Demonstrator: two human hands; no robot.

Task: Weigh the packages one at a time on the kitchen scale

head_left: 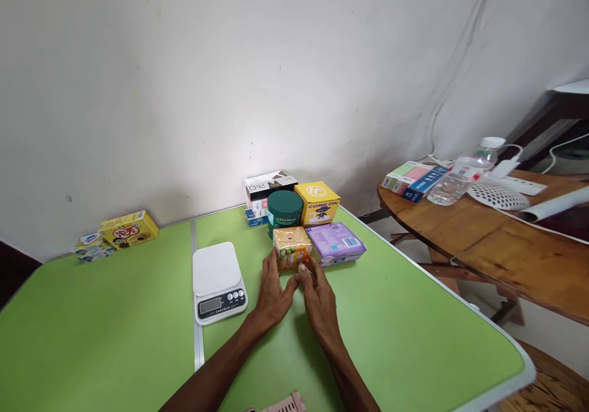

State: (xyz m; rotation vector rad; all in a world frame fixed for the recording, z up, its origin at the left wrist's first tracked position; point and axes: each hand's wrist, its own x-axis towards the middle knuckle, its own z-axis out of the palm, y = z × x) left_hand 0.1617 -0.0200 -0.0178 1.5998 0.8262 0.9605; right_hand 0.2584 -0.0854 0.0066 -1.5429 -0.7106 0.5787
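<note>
An orange plastic-wrapped tissue pack (pixel 292 246) stands on the green table between my hands. My left hand (pixel 272 289) has its fingers against the pack's left side, with the thumb in front. My right hand (pixel 318 295) holds the front right corner, its fingers curled and partly hidden. Directly behind is a green round tub (pixel 284 209). A purple wrapped pack (pixel 335 243) lies to the right, and a yellow box (pixel 317 203) stands behind that. Left of my left hand is a white kitchen scale (pixel 218 277) with a bare platform and a dark display.
Stacked small boxes (pixel 269 185) stand by the wall. A yellow snack box (pixel 129 229) and small packets (pixel 94 247) lie at far left. A pink strap (pixel 285 403) shows at the front. The wooden table (pixel 483 240) at right holds boxes, a water bottle (pixel 469 172) and a power strip.
</note>
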